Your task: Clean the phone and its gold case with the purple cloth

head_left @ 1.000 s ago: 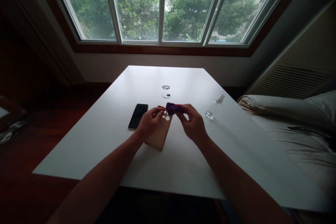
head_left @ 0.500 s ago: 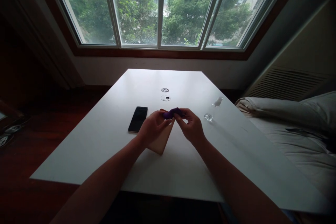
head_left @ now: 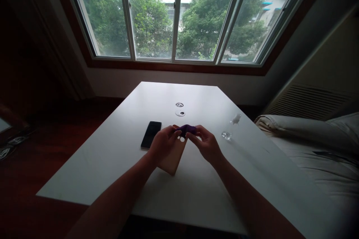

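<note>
A small purple cloth (head_left: pixel 186 129) is stretched between my two hands above the table. My left hand (head_left: pixel 164 141) pinches its left end, fingers closed. At the other end, my right hand (head_left: pixel 206 142) grips it between thumb and fingers. Beneath them lies a tan phone case (head_left: pixel 174 158) with round camera holes near its top; my left hand and wrist cover part of it. A black-screened smartphone (head_left: pixel 150 134) rests flat on the table, just left of my left hand.
The white table (head_left: pixel 112 179) extends toward the window. Two small round items, a disc (head_left: pixel 180 113) and a ring-like piece (head_left: pixel 179 105), lie beyond my hands. On the right is a clear bottle with a whitish top (head_left: pixel 236 119). A bed (head_left: pixel 291 138) borders the table's right side.
The purple cloth is now spread wider between my hands, and the camera holes of the phone case have come into view. The whole scene sits slightly lower as the head view tilts up.
</note>
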Tool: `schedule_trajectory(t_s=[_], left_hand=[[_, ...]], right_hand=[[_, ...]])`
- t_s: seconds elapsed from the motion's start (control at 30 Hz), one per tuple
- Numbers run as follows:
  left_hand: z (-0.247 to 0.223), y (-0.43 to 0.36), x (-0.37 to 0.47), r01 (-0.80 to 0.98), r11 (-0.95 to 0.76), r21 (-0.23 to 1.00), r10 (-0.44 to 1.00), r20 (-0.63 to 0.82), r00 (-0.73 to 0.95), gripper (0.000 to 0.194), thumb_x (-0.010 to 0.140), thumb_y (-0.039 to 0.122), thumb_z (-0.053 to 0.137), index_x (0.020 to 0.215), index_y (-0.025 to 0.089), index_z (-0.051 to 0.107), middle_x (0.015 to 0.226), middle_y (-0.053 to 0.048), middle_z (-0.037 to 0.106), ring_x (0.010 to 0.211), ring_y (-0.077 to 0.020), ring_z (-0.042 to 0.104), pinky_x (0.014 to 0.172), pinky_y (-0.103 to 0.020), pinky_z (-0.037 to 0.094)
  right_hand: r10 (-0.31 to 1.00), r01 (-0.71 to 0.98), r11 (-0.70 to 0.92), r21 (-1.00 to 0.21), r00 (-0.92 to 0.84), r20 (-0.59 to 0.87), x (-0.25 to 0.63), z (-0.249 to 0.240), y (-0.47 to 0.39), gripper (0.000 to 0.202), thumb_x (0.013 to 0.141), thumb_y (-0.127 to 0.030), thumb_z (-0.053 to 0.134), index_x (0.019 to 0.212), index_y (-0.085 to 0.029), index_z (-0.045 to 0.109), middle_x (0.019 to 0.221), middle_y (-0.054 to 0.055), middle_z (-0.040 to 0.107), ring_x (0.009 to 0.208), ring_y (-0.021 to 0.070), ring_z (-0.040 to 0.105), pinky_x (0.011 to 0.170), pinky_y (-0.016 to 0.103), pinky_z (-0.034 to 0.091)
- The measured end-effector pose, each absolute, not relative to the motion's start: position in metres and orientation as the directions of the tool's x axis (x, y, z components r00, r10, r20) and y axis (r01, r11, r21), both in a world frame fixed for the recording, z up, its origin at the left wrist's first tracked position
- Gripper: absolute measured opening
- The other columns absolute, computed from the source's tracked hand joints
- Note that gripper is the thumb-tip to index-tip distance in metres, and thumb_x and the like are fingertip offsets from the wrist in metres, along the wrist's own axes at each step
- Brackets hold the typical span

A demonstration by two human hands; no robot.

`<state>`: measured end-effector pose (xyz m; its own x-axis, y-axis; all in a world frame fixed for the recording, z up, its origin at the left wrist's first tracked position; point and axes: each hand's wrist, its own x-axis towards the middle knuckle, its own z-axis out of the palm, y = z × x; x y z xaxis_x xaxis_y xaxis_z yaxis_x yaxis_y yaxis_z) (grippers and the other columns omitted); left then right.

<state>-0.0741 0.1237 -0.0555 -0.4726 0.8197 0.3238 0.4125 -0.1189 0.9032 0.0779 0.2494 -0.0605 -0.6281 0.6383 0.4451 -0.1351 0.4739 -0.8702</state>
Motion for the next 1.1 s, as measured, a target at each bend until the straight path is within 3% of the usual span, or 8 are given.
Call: schedule_trajectory(t_s=[0.1,0.2,0.43,0.6,0.77,0.9,1.0,1.1], left_hand=[[-0.056,0.124,-0.074,0.413,-0.095,0.906,0.815,0.309,-0.49,0.032,0.097,0.049,0.053,0.097,0.022,0.07,0.092,-0.006,0.073,0.081,-0.0219,0.064,0.071,-0.031,0.044],[-0.057,0.124,-0.073,0.418,-0.074,0.906,0.817,0.295,-0.496,0.04,0.1,0.053,0.045,0.091,0.021,0.067,0.082,-0.005,0.069,0.073,-0.0203,0.06,0.066,-0.03,0.041],[-0.055,0.12,-0.07,0.423,-0.113,0.899,0.873,0.294,-0.39,0.045,0.102,0.055,0.04,0.084,0.021,0.064,0.079,-0.003,0.067,0.073,-0.0188,0.057,0.066,-0.028,0.04],[-0.057,0.12,-0.071,0.445,-0.074,0.893,0.884,0.265,-0.386,0.048,0.1,0.059,0.042,0.084,0.02,0.066,0.079,-0.004,0.067,0.073,-0.0196,0.057,0.065,-0.029,0.04],[-0.058,0.12,-0.074,0.465,-0.063,0.883,0.918,0.234,-0.319,0.042,0.1,0.056,0.043,0.091,0.02,0.063,0.086,-0.005,0.068,0.076,-0.0196,0.06,0.065,-0.029,0.041],[-0.06,0.119,-0.075,0.559,-0.081,0.825,0.931,0.263,-0.253,0.026,0.094,0.046,0.06,0.096,0.022,0.054,0.09,-0.004,0.065,0.076,-0.018,0.058,0.064,-0.028,0.041],[-0.064,0.119,-0.075,0.586,-0.07,0.808,0.935,0.258,-0.244,0.023,0.092,0.04,0.063,0.097,0.022,0.048,0.088,-0.002,0.062,0.073,-0.0165,0.055,0.061,-0.028,0.039],[-0.068,0.12,-0.076,0.576,-0.1,0.811,0.934,0.275,-0.226,0.021,0.094,0.036,0.061,0.095,0.022,0.045,0.083,0.001,0.058,0.068,-0.0147,0.052,0.059,-0.027,0.036]], right_hand=[[0.569,-0.196,0.554,-0.809,-0.62,0.54,0.078,-0.063,0.249,0.027,0.083,-0.04,0.08,0.102,-0.024,0.068,0.125,0.008,0.066,0.111,0.0255,0.065,0.098,0.047,0.054],[0.548,-0.304,0.476,-0.825,-0.631,0.549,0.077,-0.067,0.25,0.036,0.084,-0.035,0.079,0.113,-0.027,0.059,0.148,0.011,0.055,0.134,0.0272,0.056,0.111,0.052,0.047],[0.684,-0.316,0.214,-0.924,-0.627,0.373,0.073,-0.075,0.254,0.059,0.078,-0.034,0.084,0.128,-0.026,0.053,0.105,0.004,0.072,0.094,0.0215,0.071,0.091,0.044,0.057],[0.722,-0.228,0.223,-0.948,-0.615,0.318,0.077,-0.07,0.254,0.029,0.082,-0.04,0.079,0.101,-0.018,0.074,0.093,0.004,0.074,0.087,0.0214,0.069,0.088,0.04,0.056],[0.907,-0.305,0.062,-0.95,-0.38,0.182,0.077,-0.066,0.261,0.037,0.083,-0.046,0.077,0.106,-0.018,0.07,0.097,0.005,0.073,0.087,0.0229,0.071,0.078,0.041,0.062],[0.923,-0.256,0.291,-0.922,-0.179,0.341,0.081,-0.063,0.267,0.036,0.083,-0.041,0.076,0.11,-0.02,0.065,0.104,0.005,0.073,0.095,0.0241,0.071,0.084,0.046,0.062],[0.772,-0.144,0.492,-0.858,-0.382,0.507,0.085,-0.064,0.262,0.025,0.083,-0.025,0.072,0.107,-0.021,0.066,0.11,0.006,0.072,0.104,0.0247,0.07,0.094,0.046,0.057],[0.556,-0.158,0.546,-0.823,-0.666,0.497,0.086,-0.066,0.254,0.026,0.081,-0.013,0.064,0.104,-0.022,0.069,0.128,0.008,0.068,0.116,0.0266,0.066,0.097,0.044,0.055]])
